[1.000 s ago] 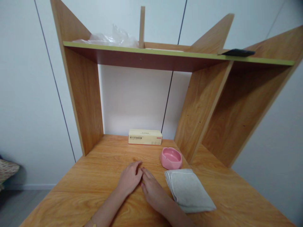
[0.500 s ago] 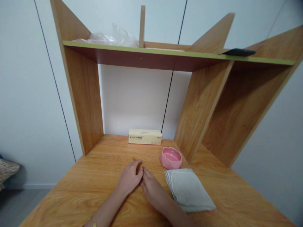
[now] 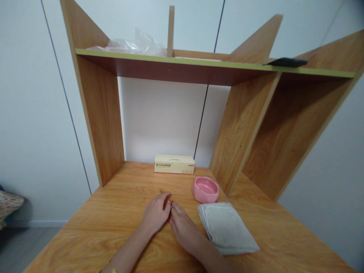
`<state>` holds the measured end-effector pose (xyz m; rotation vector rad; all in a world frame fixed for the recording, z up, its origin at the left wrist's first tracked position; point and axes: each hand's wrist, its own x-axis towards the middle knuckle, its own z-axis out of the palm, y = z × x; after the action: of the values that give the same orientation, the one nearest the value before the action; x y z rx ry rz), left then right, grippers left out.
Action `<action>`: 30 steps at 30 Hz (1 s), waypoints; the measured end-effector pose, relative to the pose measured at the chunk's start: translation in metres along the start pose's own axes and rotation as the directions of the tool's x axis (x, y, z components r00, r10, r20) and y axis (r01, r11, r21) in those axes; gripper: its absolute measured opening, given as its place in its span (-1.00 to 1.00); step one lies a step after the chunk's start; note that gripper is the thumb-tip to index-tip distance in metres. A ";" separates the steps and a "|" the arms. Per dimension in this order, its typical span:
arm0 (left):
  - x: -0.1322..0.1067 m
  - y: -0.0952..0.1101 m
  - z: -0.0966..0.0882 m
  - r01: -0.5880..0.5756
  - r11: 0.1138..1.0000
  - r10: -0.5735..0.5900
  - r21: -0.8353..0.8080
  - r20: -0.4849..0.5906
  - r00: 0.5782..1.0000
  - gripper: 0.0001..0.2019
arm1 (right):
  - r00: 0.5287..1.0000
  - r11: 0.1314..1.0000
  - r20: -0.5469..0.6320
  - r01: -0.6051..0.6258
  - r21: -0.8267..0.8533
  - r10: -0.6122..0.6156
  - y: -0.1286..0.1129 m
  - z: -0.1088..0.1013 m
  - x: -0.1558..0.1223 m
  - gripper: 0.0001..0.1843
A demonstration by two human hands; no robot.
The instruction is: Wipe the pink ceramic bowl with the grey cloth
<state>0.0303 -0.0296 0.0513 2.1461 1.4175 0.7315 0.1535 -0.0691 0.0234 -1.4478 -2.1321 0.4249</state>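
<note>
My left hand (image 3: 157, 212) and my right hand (image 3: 182, 226) rest on the wooden desk (image 3: 119, 212), their fingertips meeting in the middle. Neither hand appears to hold anything; the fingers are loosely stretched, though some tips are hidden where the hands touch. Just right of my right hand lies a folded grey cloth (image 3: 227, 228). Behind the cloth stands a pink angular ashtray (image 3: 205, 190) with notches in its rim. Farther back, a pale yellow cling film box (image 3: 174, 164) with dark print lies along the desk's rear edge.
A shelf (image 3: 184, 64) with a yellow-green edge spans above the desk, carrying a clear plastic bag (image 3: 136, 44) and a dark flat object (image 3: 287, 62). Upright wooden panels (image 3: 247, 125) bound the right side. Patterned fabric (image 3: 10, 204) shows at far left.
</note>
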 end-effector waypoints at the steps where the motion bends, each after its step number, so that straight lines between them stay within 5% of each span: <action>1: 0.000 0.000 0.000 0.001 1.000 -0.001 0.000 0.000 1.000 -0.62 | 1.000 1.000 -0.004 0.002 -0.001 -0.002 0.000 0.000 0.000 -0.46; 30: -0.001 0.001 -0.001 0.002 1.000 -0.002 -0.004 0.001 1.000 -0.55 | 1.000 0.999 0.004 -0.028 -0.017 0.028 0.000 0.000 -0.001 -0.47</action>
<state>0.0302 -0.0304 0.0524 2.1421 1.4161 0.7317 0.1540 -0.0704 0.0231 -1.4895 -2.1258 0.4220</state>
